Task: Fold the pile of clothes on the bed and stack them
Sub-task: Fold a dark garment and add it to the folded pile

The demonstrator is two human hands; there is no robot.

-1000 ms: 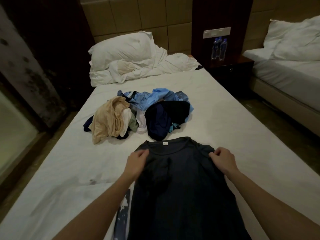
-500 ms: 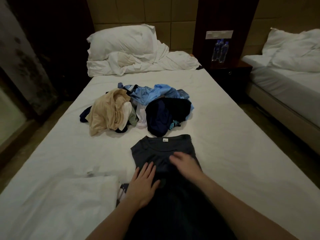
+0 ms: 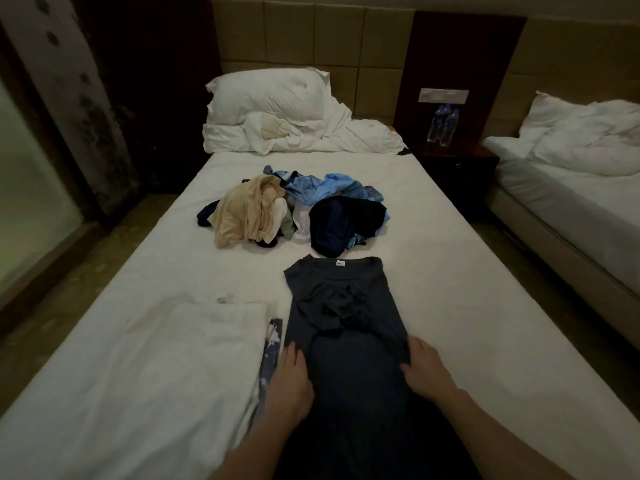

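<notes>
A dark grey t-shirt lies flat on the white bed in front of me, collar away from me and both sleeves folded onto its chest. My left hand rests with straight fingers along the shirt's left edge; its thumb is hidden. At the right edge, my right hand pinches the cloth between thumb and fingers. Beyond the collar lies the unfolded pile of beige, light blue and navy clothes.
A white cloth lies flat to my left, with a blue patterned piece beside the shirt. A pillow and crumpled duvet fill the bed's head. A nightstand with water bottles and a second bed stand to the right.
The sleeves have been folded inward. Both hands have slid back from the shoulders and chest to the shirt's side edges nearer me. The view has tilted up.
</notes>
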